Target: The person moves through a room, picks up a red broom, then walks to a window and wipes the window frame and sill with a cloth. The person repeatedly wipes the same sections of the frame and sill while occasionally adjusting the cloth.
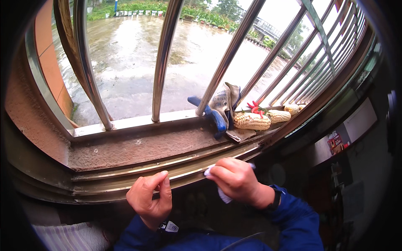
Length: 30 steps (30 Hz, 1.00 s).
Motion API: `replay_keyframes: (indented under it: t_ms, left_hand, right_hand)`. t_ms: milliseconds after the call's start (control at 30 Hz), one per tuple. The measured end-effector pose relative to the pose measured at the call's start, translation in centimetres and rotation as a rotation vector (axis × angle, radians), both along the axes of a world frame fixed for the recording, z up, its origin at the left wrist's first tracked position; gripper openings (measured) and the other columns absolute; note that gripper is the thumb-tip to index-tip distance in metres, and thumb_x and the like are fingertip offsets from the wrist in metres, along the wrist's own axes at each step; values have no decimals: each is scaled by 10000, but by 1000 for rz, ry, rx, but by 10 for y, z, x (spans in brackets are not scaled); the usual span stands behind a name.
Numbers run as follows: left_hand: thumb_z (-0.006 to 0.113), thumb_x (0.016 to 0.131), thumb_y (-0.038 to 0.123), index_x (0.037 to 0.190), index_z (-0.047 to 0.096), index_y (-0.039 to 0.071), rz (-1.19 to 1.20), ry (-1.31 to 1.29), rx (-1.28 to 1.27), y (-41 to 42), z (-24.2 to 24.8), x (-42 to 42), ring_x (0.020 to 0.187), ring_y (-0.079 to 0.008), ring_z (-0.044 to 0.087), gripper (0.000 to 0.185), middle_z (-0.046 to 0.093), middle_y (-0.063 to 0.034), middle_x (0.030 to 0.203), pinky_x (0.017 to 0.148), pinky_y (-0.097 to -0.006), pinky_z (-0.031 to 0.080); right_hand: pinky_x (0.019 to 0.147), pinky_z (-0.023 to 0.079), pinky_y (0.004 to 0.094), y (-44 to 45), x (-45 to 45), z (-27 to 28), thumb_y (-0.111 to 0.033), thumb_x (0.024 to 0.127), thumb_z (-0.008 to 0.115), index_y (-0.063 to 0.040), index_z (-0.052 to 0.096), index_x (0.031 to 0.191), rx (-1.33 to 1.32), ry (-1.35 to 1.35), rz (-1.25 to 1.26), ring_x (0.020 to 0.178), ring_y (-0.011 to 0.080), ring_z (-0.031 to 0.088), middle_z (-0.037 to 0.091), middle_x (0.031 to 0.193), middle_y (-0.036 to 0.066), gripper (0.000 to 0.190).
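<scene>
My right hand is closed on a crumpled whitish cloth, close to the near edge of the metal window track. To its left, my left hand is raised by the same track, thumb and index fingertips together and the other fingers curled. Nothing shows between those fingertips. Beyond the track lies a rough, dusty window sill. At its right part, a pair of blue-and-grey work gloves leans on the bars, beside an ear of corn.
Steel window bars rise behind the sill. Red chilli peppers and more ears of corn lie along the right side. A brown window frame borders them. Striped fabric shows at lower left.
</scene>
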<state>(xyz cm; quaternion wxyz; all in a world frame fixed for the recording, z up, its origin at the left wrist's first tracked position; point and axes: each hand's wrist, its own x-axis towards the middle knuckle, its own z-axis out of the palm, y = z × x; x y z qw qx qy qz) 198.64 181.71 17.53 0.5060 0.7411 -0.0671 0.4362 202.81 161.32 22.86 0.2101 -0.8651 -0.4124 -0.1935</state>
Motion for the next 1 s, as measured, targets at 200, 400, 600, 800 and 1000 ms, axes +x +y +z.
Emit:
replay_keyframes:
  t_ms: [200,400,600,800,1000]
  left_hand:
    - [682,744,-24,858,664,36,54,-7,75,3,-1,-2,482,-175,519,130,600,-70,623,471,-261,402]
    - [679,747,-21,871,659,35,52,0,113,7,-3,-4,484,-182,522,137,599,-69,631,474,-263,405]
    - [682,754,-12,874,657,40,86,-11,165,4,-3,-1,460,-170,490,134,573,-51,607,456,-267,380]
    - [689,740,4,890,659,49,76,-120,190,8,-6,3,454,-192,483,159,528,-46,562,455,-286,376]
    - [695,737,4,887,656,47,39,-141,216,11,-6,4,462,-200,487,161,531,-49,573,464,-295,376]
  right_hand:
    - [679,479,356,-7,-2,8,-95,769,653,-54,612,940,-162,105,80,786,271,544,521,866,93,180]
    - [702,469,371,-61,11,18,5,739,621,-126,665,976,-211,279,-43,807,304,546,523,869,104,273]
    - [669,445,381,-107,11,7,-37,714,569,-91,625,819,-465,-62,-465,783,296,519,480,789,109,131]
    - [658,431,396,-100,-11,19,-22,678,582,-34,638,889,-442,-323,-578,777,313,511,482,815,139,219]
    - [660,452,406,-99,-11,60,11,754,580,16,632,999,-486,-559,-702,760,314,516,484,849,140,250]
